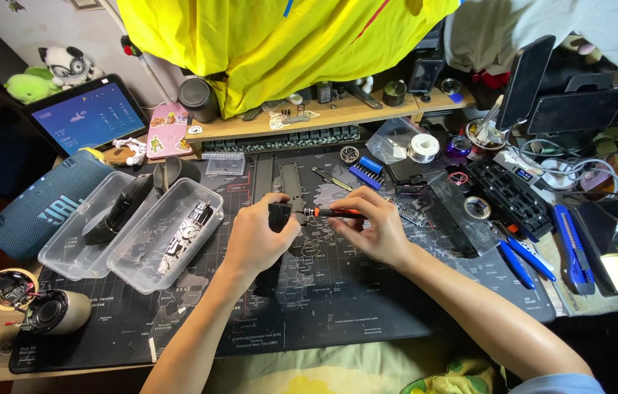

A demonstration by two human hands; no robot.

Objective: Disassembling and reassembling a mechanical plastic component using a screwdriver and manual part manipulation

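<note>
Left hand (256, 235) curls its fingers tight around a small black part (280, 217), lifted just above the dark desk mat (338, 299). Right hand (368, 228) comes in level, fingertips pinched on an orange-banded precision screwdriver (332, 213), its tip meeting the part at mid-mat.
</note>
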